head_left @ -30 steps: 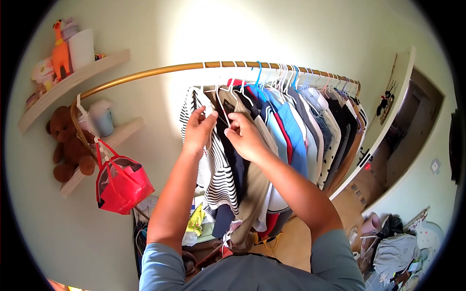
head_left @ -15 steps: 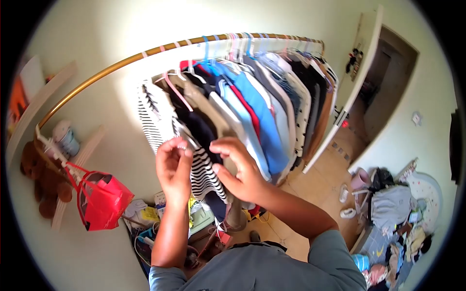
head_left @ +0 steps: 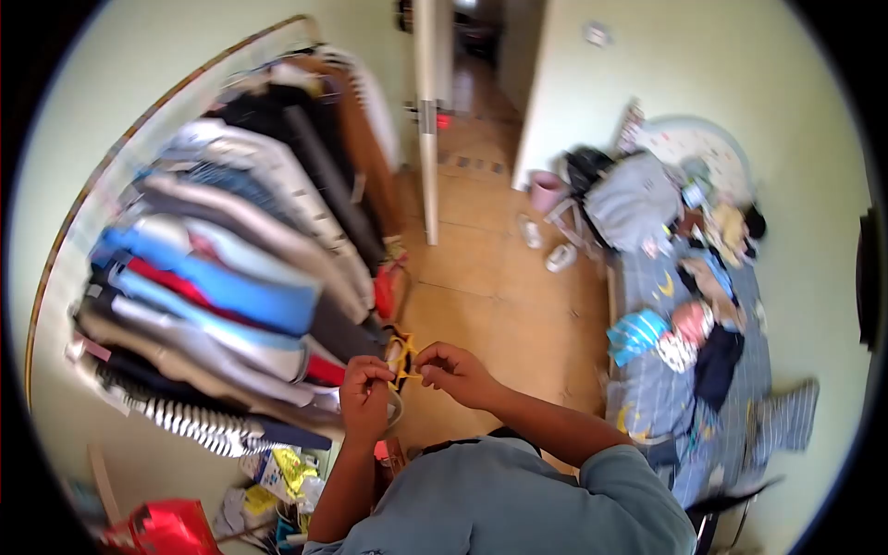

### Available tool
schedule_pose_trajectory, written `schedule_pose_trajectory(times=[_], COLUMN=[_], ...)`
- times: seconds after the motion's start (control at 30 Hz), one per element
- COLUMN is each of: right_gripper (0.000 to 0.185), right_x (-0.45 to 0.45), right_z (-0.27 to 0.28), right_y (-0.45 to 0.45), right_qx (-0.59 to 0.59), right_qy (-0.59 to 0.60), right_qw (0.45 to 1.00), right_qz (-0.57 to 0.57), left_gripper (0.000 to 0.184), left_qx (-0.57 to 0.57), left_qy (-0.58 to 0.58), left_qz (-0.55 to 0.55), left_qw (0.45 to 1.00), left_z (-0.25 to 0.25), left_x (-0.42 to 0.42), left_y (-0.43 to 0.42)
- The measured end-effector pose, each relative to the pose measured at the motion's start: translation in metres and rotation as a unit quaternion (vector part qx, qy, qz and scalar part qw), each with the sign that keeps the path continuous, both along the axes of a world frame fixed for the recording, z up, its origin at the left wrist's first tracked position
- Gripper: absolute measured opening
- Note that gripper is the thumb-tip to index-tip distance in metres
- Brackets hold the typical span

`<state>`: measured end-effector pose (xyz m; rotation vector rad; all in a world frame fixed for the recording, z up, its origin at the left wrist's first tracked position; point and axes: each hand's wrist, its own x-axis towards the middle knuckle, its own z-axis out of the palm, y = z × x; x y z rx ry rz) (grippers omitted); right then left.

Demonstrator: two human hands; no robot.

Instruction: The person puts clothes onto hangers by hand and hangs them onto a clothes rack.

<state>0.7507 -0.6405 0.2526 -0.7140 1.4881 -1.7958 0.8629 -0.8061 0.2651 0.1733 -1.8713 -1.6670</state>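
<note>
My left hand [head_left: 366, 396] is raised in front of my body at the bottom middle, its fingers curled and the thumb drawn in to the fingertips. Facing it, a short gap away, my right hand [head_left: 457, 376] has thumb and fingers bent together in a loose pinch. Anything between the fingertips is too small to make out. Nearest my left hand are the hanging clothes, among them a black-and-white striped top [head_left: 199, 424] and a blue garment [head_left: 231, 287]. Behind the fingertips, lower down, a yellow strap-like thing [head_left: 400, 350] shows.
A curved rail [head_left: 97, 171] carries the clothes on the left. At right stands a bed [head_left: 661, 388] with scattered clothing and a grey bag [head_left: 635, 202]. White shoes [head_left: 561, 257] and a pink bin [head_left: 547, 189] are on the floor near an open door [head_left: 426, 129]. A red bag [head_left: 166, 527] is lower left.
My view has swung right, so the clothes rail now lies to the left and the bed shows fully. My hands have left the striped top, and the right fingers have drawn closer together.
</note>
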Motion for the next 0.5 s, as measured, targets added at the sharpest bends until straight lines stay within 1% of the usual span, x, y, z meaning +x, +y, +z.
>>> schedule_pose_trajectory(times=[0.07,0.13,0.2,0.3,0.43,0.5], right_gripper=[0.016,0.015,0.015,0.015,0.015,0.014], right_x=[-0.014,-0.028,-0.042,-0.067,-0.088,-0.102], right_z=[-0.009,-0.018,-0.028,-0.039,-0.052,-0.054], right_y=[0.046,0.093,0.142,0.217,0.304,0.344], right_qx=[0.004,0.015,0.016,0.006,-0.013,-0.018], right_qy=[-0.024,-0.049,-0.075,-0.107,-0.136,-0.143], right_qw=[0.999,0.996,0.992,0.985,0.967,0.953], right_qz=[-0.034,-0.07,-0.098,-0.134,-0.217,-0.266], left_gripper=[0.015,0.014,0.015,0.014,0.011,0.011], left_qx=[-0.006,0.017,0.021,0.104,0.121,0.114], left_qy=[-0.024,-0.05,-0.077,-0.148,-0.228,-0.237], left_qz=[-0.054,-0.109,-0.165,-0.246,-0.356,-0.399], left_qw=[0.998,0.993,0.983,0.952,0.898,0.879], left_z=[-0.011,-0.023,-0.037,-0.052,-0.056,-0.065], left_x=[-0.032,-0.066,-0.099,-0.142,-0.195,-0.224], left_y=[0.037,0.078,0.121,0.194,0.282,0.322])
